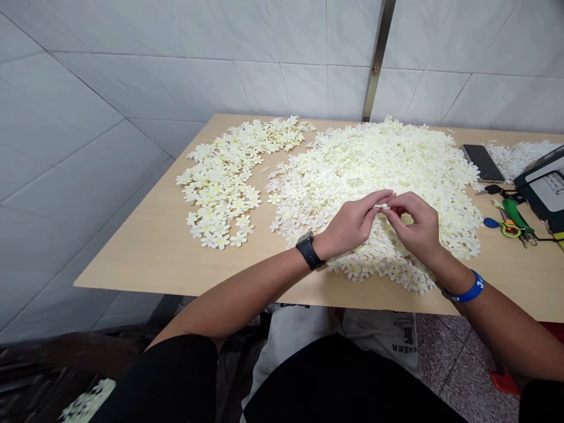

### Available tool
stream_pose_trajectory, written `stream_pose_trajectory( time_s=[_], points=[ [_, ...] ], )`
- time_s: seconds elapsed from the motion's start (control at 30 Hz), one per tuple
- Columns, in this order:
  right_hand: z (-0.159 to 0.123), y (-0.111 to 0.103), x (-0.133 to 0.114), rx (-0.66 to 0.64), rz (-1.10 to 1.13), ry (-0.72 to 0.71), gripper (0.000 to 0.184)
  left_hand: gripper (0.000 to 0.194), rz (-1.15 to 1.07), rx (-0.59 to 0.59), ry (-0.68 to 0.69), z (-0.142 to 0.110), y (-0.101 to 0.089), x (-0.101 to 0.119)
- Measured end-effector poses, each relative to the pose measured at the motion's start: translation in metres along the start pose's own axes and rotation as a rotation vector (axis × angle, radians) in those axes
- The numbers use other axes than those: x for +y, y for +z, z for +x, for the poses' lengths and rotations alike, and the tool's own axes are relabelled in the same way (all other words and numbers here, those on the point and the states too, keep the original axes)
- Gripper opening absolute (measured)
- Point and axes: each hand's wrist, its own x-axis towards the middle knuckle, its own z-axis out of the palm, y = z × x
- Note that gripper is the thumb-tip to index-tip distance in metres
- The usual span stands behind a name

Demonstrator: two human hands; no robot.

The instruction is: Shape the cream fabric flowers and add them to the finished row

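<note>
Over a large heap of white artificial flowers (352,158), my two hands meet fingertip to fingertip. Between them is a small white artificial flower (381,206), partly hidden by the fingers. My left hand (352,226), with a black watch on its wrist, pinches it from the left. From the right, my right hand (416,229) pinches it between thumb and forefinger; a blue wristband circles that forearm. Left of the heap, a curved band of flowers with yellower centres (229,182) lies spread on the wooden table (145,252).
A dark phone (483,163) lies right of the heap, beside a pile of small white pieces (522,158). A bunch of keys with a green holder (515,214) and a dark boxy device (544,185) are at the right. A tiled wall (194,82) stands behind the table.
</note>
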Motion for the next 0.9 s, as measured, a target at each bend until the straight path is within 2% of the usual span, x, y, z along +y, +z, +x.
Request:
stream_pose_trajectory(
  time_s=[0.23,0.47,0.9],
  points=[
    [0.0005,0.0001,-0.0049,0.038,-0.01,-0.01,0.013,0.032,0.024,0.063,-0.09,0.0009,-0.0012,0.006],
    [0.0007,0.001,-0.0076,0.073,-0.019,-0.01,0.015,0.026,-0.062,0.143,-0.132,0.0012,0.0021,0.0076],
    [-0.001,0.0014,-0.0018,0.114,-0.035,0.025,0.016,0.015,-0.058,0.179,-0.239,0.0037,-0.0008,0.007]
  ],
)
